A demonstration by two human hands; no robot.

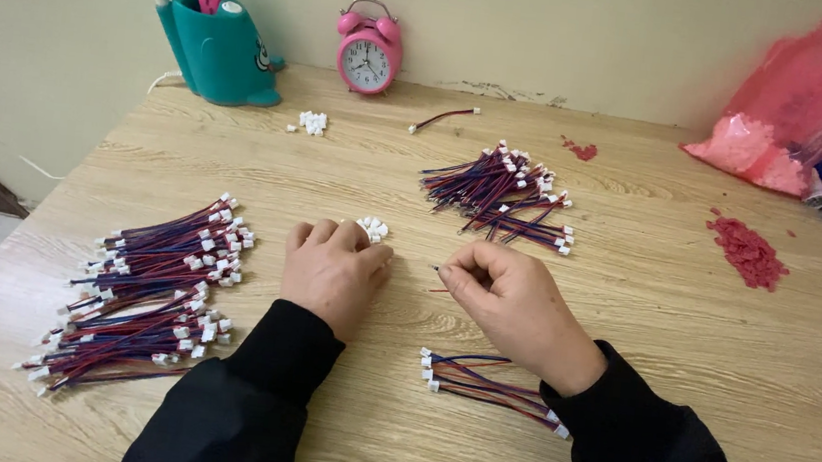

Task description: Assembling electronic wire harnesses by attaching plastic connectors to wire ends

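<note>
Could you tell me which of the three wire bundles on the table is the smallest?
The small bundle lying under the right hand's wrist; the left pile and the far pile hold many more wires.

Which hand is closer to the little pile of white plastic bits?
Left. The left hand rests right against the small pile of white connectors, fingertips touching it. The right hand is farther off to the side, pinching a thin wire.

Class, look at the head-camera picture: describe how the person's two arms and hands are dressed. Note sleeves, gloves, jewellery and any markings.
Both arms wear long black sleeves of soft, plain fabric, ending in snug cuffs at the wrists. The left hand and right hand are bare: no gloves, and no rings, watch or bracelet show. No logos, stripes or other markings show on the sleeves.
</note>
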